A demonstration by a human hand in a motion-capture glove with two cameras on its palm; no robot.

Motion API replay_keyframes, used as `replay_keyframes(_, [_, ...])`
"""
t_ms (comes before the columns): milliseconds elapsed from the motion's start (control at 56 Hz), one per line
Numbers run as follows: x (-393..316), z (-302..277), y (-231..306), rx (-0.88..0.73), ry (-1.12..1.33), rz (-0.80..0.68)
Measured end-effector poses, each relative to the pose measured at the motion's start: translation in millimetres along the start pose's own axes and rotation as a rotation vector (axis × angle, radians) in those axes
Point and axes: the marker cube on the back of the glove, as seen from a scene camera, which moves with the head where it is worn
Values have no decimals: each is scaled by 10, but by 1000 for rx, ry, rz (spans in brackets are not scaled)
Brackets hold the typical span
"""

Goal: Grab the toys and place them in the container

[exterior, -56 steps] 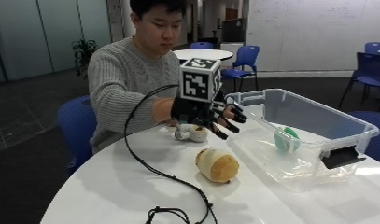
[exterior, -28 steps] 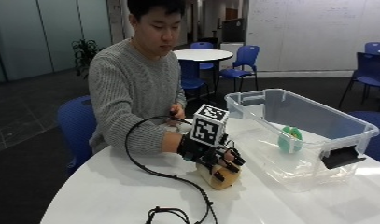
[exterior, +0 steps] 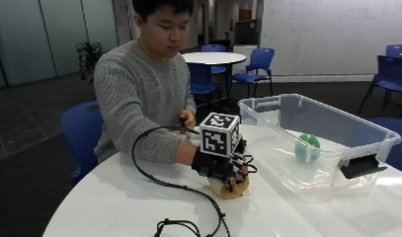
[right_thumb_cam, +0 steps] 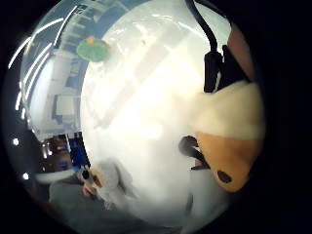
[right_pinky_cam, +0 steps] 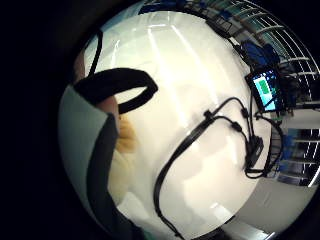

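- The gloved right hand is seen at the worktop's middle, fingers curled down over a tan plush toy resting there.
- At 3 o'clock of it, 1 green toy is seen inside the clear container.
- A grey plush toy lies on the worktop, in the thumb-side palm view.

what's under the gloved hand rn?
A tan and white plush toy on the white table, with the gloved right hand on top. Most of the toy is covered; its underside is hidden.

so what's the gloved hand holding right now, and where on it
The gloved right hand is closed over the top of the tan plush toy on the table.
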Motion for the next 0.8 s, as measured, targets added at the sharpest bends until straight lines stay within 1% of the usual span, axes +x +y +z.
replay_keyframes(71, [-57, -71, 10, -2, -12, -7])
replay_keyframes(125, [-109, -252, 4, 22, -25, -11])
replay_keyframes(214, [-214, -912, -22, 136, -68, -65])
replay_keyframes(340, [-408, -1904, -63, 290, -62, -117])
replay_keyframes(393, [-540, -2212, -49, 333, -67, -178])
replay_keyframes(447, [-658, -2395, -57, 341, -97, -218])
replay_keyframes(536, [-819, -2448, -195, 316, -105, -208])
replay_keyframes(572, [-903, -2408, -276, 301, -107, -201])
replay_keyframes(679, [-1287, -2213, -502, 263, -126, -241])
replay_keyframes(733, [-1584, -2085, -617, 245, -139, -287])
replay_keyframes(804, [-1993, -1941, -731, 209, -181, -394])
